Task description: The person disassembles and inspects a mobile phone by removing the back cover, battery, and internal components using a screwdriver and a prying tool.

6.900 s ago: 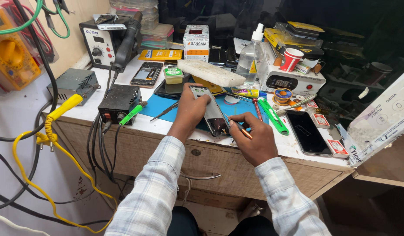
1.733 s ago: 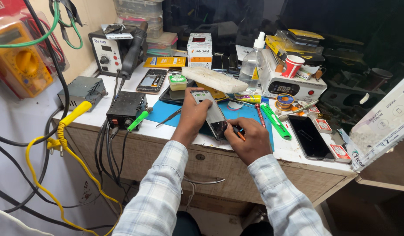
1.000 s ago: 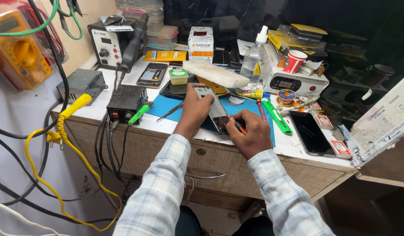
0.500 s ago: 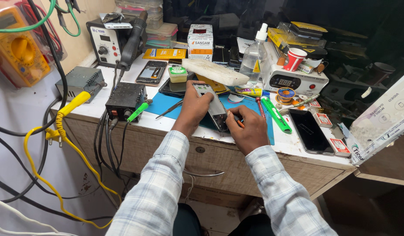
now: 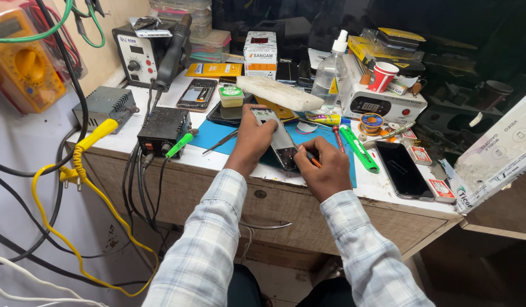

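An opened phone point(image 5: 279, 139) with its back off lies tilted over a blue mat point(image 5: 217, 133) on the bench. My left hand point(image 5: 253, 142) grips the phone along its left side and holds it up at an angle. My right hand point(image 5: 324, 169) is closed around a thin orange-handled tool point(image 5: 312, 160) whose tip rests at the phone's lower right edge. Both forearms, in checked sleeves, reach in from the bottom of the view.
A black phone point(image 5: 403, 169) lies at the right, a green cutter point(image 5: 358, 149) beside the mat. A black power supply point(image 5: 163, 124), grey box point(image 5: 106, 103), soldering station point(image 5: 142, 52), clear bottle point(image 5: 330, 73), tweezers point(image 5: 220, 142) and yellow cable point(image 5: 81, 170) crowd the bench.
Both hands have stayed on the phone. My right hand has shifted slightly along its lower edge with the tool. The view has drifted a little.
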